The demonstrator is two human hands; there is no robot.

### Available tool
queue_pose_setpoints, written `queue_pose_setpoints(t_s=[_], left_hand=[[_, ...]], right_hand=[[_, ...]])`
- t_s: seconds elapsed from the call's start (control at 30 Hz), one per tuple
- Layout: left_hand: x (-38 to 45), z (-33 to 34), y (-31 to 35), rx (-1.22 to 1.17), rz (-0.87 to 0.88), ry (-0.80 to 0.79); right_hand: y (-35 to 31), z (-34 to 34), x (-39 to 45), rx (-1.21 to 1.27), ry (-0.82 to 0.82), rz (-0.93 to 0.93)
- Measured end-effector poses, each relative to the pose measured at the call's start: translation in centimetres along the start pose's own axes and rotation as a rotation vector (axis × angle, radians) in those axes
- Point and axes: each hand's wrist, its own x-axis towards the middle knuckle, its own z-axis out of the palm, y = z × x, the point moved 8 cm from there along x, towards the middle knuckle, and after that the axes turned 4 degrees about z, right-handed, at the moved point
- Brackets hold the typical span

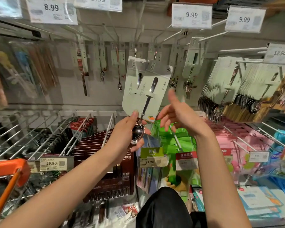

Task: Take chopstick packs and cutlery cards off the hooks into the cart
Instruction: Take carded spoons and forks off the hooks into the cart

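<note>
My left hand grips two pale green cutlery cards by their lower end, thumb on the front card and fingers curled round the spoon bowl. The cards stand upright in front of the hook wall, free of any hook. Just right of the cards, my right hand hovers with its fingers spread and holds nothing. More cutlery cards hang on the upper hooks. Dark red chopstick packs hang on the lower hooks. The cart's orange handle shows at the lower left.
Thick stacks of fork and spoon cards hang on hooks at the right. Green packs and pink packs fill the lower hooks. Price tags jut out overhead. A dark knee is at the bottom centre.
</note>
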Motion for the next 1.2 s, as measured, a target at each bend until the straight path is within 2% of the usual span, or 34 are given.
queue_pose_setpoints(t_s=[0.1, 0.37, 0.53, 0.7, 0.87, 1.0, 1.2], left_hand=[[-0.2, 0.0, 0.2, 0.036, -0.003, 0.0], [-0.1, -0.7, 0.0, 0.001, 0.005, 0.067], [-0.2, -0.7, -0.3, -0.025, 0.013, 0.074], [0.0, -1.1, 0.3, -0.02, 0.068, 0.118], [0.1, -0.9, 1.1, -0.027, 0.085, 0.096], [0.1, -1.4, 0.8, -0.024, 0.043, 0.099], [0.2, -1.3, 1.3, -0.018, 0.075, 0.069]], right_hand=[[-0.5, 1.8, 0.2, -0.113, 0.01, -0.125], [-0.4, 1.5, 1.0, 0.045, 0.226, -0.198], [-1.0, 2.0, 0.5, 0.172, 0.274, -0.245], [-0.9, 3.7, 0.3, 0.213, 0.102, -0.203], [-0.9, 3.1, 0.6, 0.399, 0.151, -0.225], [0.2, 1.1, 1.4, 0.588, 0.307, -0.175], [1.2, -6.0, 0.2, 0.509, 0.686, -0.323]])
